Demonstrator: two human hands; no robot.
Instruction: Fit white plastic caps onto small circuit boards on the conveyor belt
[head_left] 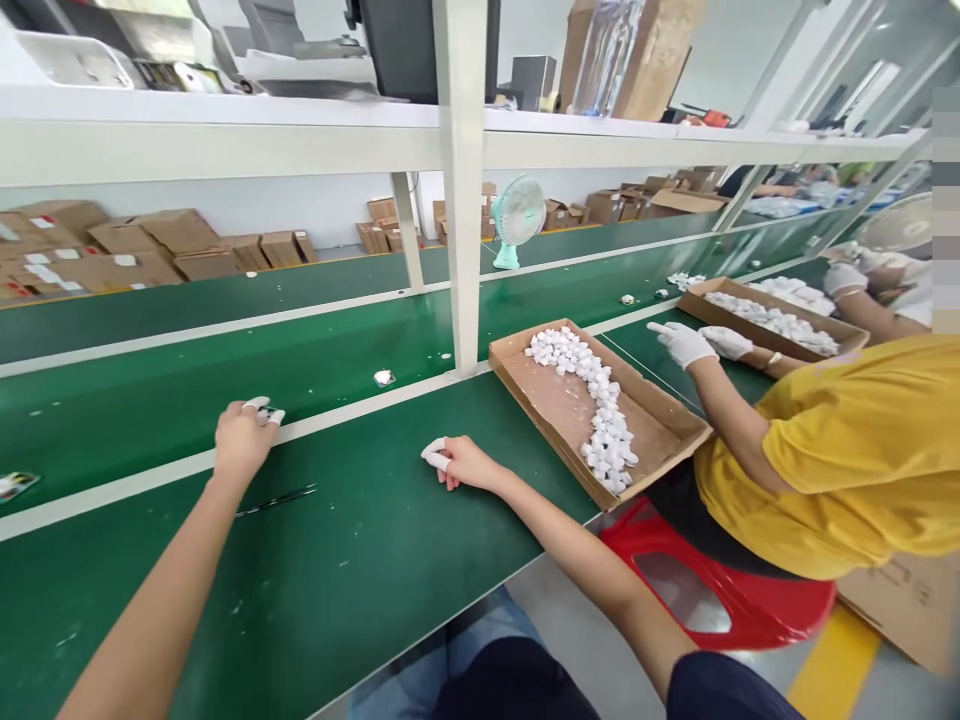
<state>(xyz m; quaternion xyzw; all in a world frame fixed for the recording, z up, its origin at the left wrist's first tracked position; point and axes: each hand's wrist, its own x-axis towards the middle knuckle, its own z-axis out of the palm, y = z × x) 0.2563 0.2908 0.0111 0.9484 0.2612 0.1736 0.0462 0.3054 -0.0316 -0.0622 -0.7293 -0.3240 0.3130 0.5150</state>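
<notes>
At the near edge of the green conveyor belt, my left hand (247, 432) pinches a small electronic piece (266, 411), mostly hidden by white-covered fingertips. Below that hand, dark tweezers (277, 500) lie on the green worktop (360, 560). My right hand (466, 463) hovers at or rests on the worktop, its white-covered thumb and forefinger together and the other fingers curled; nothing shows between them. A small white-topped circuit piece (384, 378) sits on the belt between my hands, and another piece (16, 486) lies at the far left.
Right of my right hand stands a shallow cardboard tray (517, 385) with many small white parts (600, 390). A co-worker in a yellow shirt (847, 450) sits beyond on a red stool (750, 610), near another tray (697, 305). A white post (461, 200) and turquoise fan (517, 215) stand ahead.
</notes>
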